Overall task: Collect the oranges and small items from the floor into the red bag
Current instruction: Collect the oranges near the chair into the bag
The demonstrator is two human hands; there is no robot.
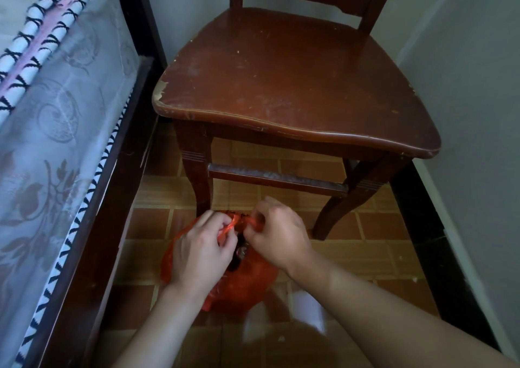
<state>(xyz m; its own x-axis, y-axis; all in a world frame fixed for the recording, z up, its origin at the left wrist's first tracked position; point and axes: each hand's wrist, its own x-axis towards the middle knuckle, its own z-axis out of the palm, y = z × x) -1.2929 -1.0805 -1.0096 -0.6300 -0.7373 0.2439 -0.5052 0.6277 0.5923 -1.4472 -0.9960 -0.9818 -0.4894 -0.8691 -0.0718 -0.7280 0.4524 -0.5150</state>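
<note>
Left hand point(200, 251) and right hand point(277, 231) each pinch a bag handle point(229, 227); cross them snugly above the red bag point(244, 283), closing the gap between both grips.

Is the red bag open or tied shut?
Not tied shut yet. The left hand and right hand each pinch a handle of the red bag, and a dark gap shows between them.
</note>
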